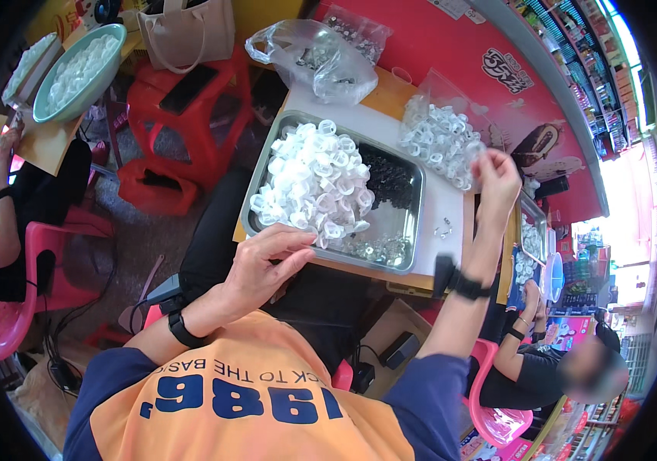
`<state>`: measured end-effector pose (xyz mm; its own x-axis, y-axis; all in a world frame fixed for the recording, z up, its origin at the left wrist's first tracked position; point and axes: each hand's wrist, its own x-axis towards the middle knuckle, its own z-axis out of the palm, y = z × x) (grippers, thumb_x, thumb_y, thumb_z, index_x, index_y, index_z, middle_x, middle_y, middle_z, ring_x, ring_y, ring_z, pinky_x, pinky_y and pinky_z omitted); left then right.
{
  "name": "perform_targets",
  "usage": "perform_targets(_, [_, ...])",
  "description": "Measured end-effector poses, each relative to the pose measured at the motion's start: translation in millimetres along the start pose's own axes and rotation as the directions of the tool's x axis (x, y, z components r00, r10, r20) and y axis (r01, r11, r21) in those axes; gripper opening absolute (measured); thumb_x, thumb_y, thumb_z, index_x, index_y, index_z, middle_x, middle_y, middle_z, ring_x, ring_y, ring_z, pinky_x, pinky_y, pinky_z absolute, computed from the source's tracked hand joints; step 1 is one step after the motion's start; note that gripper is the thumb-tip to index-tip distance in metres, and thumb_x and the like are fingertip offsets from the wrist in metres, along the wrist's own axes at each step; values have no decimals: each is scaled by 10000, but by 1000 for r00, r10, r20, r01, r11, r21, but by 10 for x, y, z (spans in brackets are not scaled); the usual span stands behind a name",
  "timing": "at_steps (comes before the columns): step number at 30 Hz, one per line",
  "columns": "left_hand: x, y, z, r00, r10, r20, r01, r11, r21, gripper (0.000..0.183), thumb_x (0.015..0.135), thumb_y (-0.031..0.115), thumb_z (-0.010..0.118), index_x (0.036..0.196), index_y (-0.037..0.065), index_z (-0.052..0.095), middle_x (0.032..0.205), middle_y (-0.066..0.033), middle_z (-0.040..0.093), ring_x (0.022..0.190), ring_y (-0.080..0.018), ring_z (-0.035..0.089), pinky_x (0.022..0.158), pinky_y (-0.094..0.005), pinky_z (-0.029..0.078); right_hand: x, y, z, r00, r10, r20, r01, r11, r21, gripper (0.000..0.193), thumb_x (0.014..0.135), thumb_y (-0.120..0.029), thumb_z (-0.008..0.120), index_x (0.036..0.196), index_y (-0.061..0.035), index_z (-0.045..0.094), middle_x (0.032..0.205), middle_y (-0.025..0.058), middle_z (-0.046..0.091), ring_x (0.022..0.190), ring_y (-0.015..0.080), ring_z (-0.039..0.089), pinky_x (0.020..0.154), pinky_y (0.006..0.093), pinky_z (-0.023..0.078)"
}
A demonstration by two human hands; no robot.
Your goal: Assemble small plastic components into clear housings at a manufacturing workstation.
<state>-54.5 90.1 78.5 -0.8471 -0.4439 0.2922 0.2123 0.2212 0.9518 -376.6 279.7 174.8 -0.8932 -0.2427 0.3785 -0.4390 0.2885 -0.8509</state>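
My left hand (271,257) is at the front left rim of a metal tray (418,223), its fingers stretched out and its thumb apart. Its fingertips are beside a heap of small white ring-shaped plastic parts (317,180) in the tray. To the right, my right hand (497,180) is raised at the edge of a pile of clear plastic ring-shaped pieces (437,138), which spills from a clear bag. Its thumb and fingers are pinched together; what lies between them is too small to name. Small black parts (391,177) and tiny clear pieces (382,250) share the tray.
Clear bags of small metal parts (324,65) lie at the back of the table. A few tiny metal pieces (443,228) lie right of the tray. Red stools (190,115) with a phone stand at left. One person (551,369) sits at right, another (6,238) at left.
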Motion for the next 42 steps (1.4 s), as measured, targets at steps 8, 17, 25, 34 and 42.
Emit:
perform_targets(8, [48, 12, -183, 999, -8, -39, 12, 994, 108, 190, 883, 44, 677, 1066, -3, 698, 982, -117, 679, 837, -148, 667, 705, -243, 565, -127, -29, 340, 940, 121, 320, -44, 970, -238, 249, 855, -141, 683, 1062, -3, 671, 945, 80, 703, 748, 132, 651, 697, 274, 511])
perform_targets(17, [74, 18, -47, 987, -151, 46, 153, 987, -45, 139, 897, 60, 667, 1007, -17, 705, 893, -90, 678, 781, -120, 637, 669, -228, 495, -1253, 482, 569, 769, 69, 636, 269, 867, -419, 194, 806, -101, 689, 990, -39, 704, 885, 127, 689, 770, 200, 665, 723, 295, 515])
perform_targets(25, [99, -22, 32, 898, -400, 184, 440, 844, -306, 149, 903, 62, 665, 1011, -36, 693, 910, -78, 695, 834, -120, 669, 729, -234, 547, -1417, 433, 477, 763, 402, 507, -578, 776, 254, 124, 858, -30, 693, 970, 18, 670, 820, 64, 676, 651, 106, 569, 620, 225, 459])
perform_targets(34, [262, 4, 109, 797, -493, 350, 596, 543, -592, 233, 926, 102, 642, 1114, -33, 647, 992, -106, 697, 860, -168, 686, 764, -276, 567, -1813, 101, 553, 551, 346, 759, -831, 142, 538, 59, 904, -69, 661, 935, -21, 650, 781, 27, 594, 635, 103, 457, 598, 246, 384])
perform_targets(42, [234, 59, 77, 781, -487, 391, 623, 551, -555, 308, 969, 186, 592, 1180, -37, 612, 1035, -113, 672, 918, -178, 679, 784, -281, 568, -2011, -146, 630, 732, 354, 582, -674, 500, 544, 102, 879, -2, 676, 978, 6, 651, 874, 55, 648, 758, 101, 580, 687, 243, 482])
